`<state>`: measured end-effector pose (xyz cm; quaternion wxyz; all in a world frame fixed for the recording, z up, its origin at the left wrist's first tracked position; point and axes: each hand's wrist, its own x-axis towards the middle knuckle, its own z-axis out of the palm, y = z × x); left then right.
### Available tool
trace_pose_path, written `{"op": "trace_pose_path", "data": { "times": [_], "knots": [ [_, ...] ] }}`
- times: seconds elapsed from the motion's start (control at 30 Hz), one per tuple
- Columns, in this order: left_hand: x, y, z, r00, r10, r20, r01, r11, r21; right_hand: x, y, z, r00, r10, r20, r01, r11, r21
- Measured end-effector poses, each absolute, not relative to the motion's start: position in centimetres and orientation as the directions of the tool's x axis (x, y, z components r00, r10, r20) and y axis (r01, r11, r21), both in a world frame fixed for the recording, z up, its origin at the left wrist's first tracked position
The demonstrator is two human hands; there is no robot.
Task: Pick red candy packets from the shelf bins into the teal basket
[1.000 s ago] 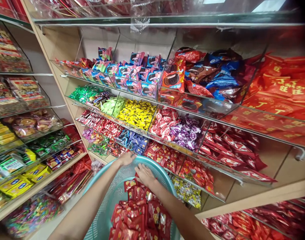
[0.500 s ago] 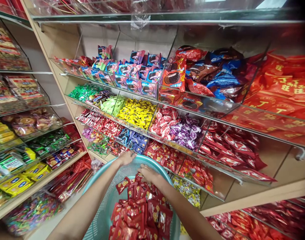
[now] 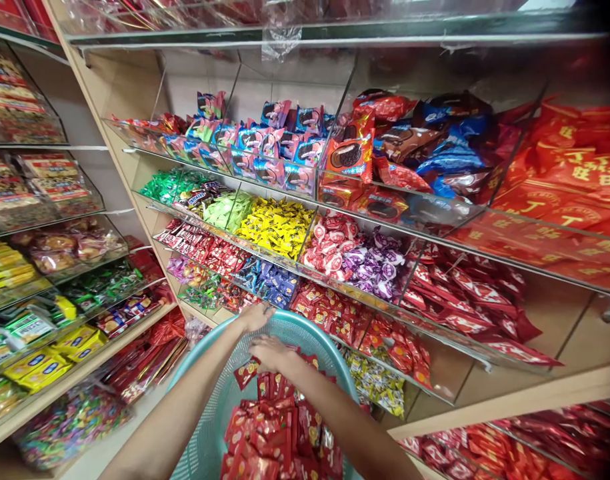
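A teal perforated plastic basket stands in front of me, holding a heap of small red candy packets. My left hand is closed over its far rim, with the fingertips partly out of sight beyond it. Inside the basket, my right hand hovers by the far wall just above the packets. Its fingers stretch to the left, slightly bent and apart, and I see nothing held in them. One red packet lies below that hand at the heap's left edge.
Tiered clear bins face me, with yellow-wrapped candies, purple-white candies and red packets right behind the basket. A second shelf rack of packaged snacks rises on the left. A bag of colourful candies lies low at left.
My right hand has moved left inside the basket, closer to my left hand. My left hand stays on the rim. The view has shifted very slightly.
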<state>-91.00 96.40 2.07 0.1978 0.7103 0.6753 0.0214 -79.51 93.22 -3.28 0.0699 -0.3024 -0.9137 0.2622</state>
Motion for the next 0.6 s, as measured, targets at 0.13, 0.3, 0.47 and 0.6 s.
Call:
{"op": "trace_pose_path", "data": {
  "times": [0.13,0.3,0.47,0.6],
  "knots": [
    [-91.1,96.4,1.8,0.099,0.972,-0.214,0.95,-0.028,0.312,-82.4,92.5,-3.8,-0.884,0.431,-0.181,0.463,0.861,-0.21],
    [-91.1,96.5,1.7,0.094,0.971,-0.221,0.951,-0.022,0.308,-82.9,92.4,-3.8,-0.892,0.366,-0.266,0.384,0.923,-0.018],
    [-91.1,96.6,1.4,0.087,0.973,-0.215,0.953,-0.019,0.301,-82.5,92.4,-3.1,-0.9,0.381,-0.212,0.4,0.915,-0.054],
    [-91.0,96.5,1.7,0.091,0.973,-0.212,0.959,-0.029,0.282,-80.9,92.9,-1.1,-0.877,0.459,-0.142,0.48,0.853,-0.204]
  ]
}}
